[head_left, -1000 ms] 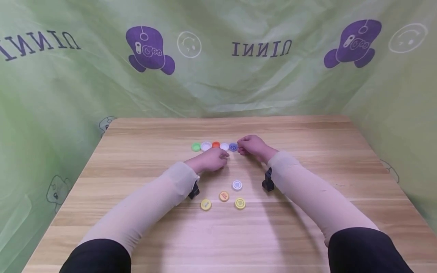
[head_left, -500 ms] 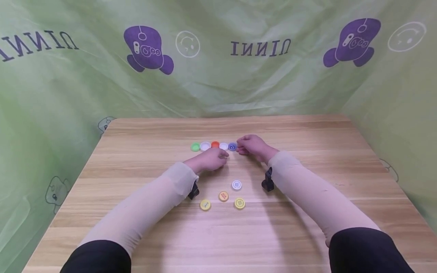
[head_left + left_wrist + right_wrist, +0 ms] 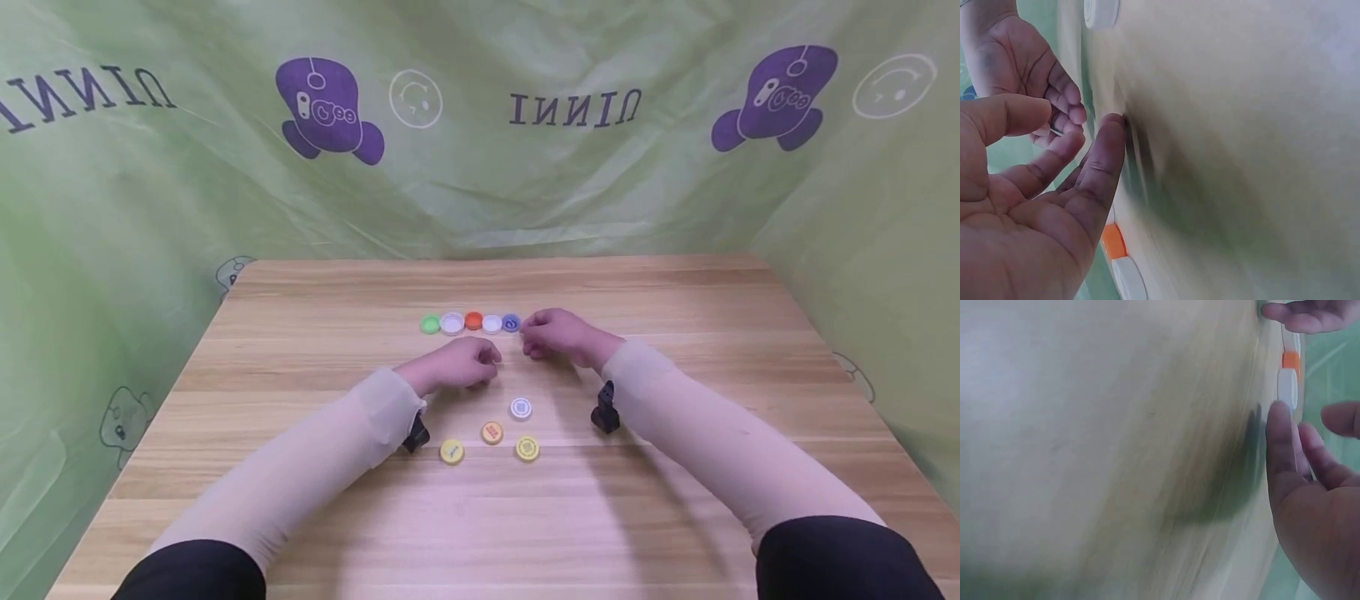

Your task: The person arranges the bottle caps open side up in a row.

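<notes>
A row of bottle caps runs across the table in the head view: a green cap (image 3: 430,324), a larger white cap (image 3: 452,323), an orange cap (image 3: 473,320), a smaller white cap (image 3: 492,324) and a blue cap (image 3: 512,322). My left hand (image 3: 463,363) hovers just in front of the row's middle, its fingers loosely bent around nothing. At the row's right end is my right hand (image 3: 561,335), fingertips beside the blue cap. Both wrist views show relaxed fingers with no cap between them; the right hand hides the blue cap in the right wrist view.
Closer to me lie a loose white cap (image 3: 521,408), an orange-yellow cap (image 3: 492,432) and two yellow caps, one to the left (image 3: 452,452) and one to the right (image 3: 527,448). A green printed curtain (image 3: 480,192) hangs behind the wooden table (image 3: 315,300).
Both hands have drawn back slightly toward me from the row, uncovering the orange and smaller white caps. The caps have stayed in place.
</notes>
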Demonstrator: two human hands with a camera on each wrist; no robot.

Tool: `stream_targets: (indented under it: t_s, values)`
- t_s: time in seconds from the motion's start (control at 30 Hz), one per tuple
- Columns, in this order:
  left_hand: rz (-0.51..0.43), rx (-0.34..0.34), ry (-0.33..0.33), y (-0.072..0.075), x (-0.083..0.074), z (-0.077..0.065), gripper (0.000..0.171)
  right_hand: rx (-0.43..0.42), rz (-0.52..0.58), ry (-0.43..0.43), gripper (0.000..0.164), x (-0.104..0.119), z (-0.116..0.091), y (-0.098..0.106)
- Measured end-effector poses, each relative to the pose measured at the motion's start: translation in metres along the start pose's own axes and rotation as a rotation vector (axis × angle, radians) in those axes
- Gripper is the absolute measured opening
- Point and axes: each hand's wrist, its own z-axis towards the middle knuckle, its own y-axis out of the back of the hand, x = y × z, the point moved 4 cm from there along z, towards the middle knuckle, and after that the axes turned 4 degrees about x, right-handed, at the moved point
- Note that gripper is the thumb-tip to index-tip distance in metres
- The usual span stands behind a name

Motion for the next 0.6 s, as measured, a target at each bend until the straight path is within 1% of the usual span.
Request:
stream_targets:
  t_s: [0.13,0.27,0.47,0.6]
  values:
    - [-0.037,0.025,0.016,-0.006,0.000,-0.007,0.032,0.063,-0.043,-0.024,0.030,-0.003,-0.010,-0.006]
    - [-0.070,0.041,0.031,-0.011,0.000,-0.011,0.030,0.113,-0.073,-0.017,0.029,-0.006,-0.020,-0.012]
    - [-0.117,0.061,0.050,-0.019,-0.007,-0.015,0.028,0.192,-0.117,-0.035,0.031,-0.016,-0.038,-0.017]
    - [-0.111,0.062,0.071,-0.023,-0.009,-0.016,0.027,0.204,-0.151,-0.031,0.031,-0.020,-0.050,-0.022]
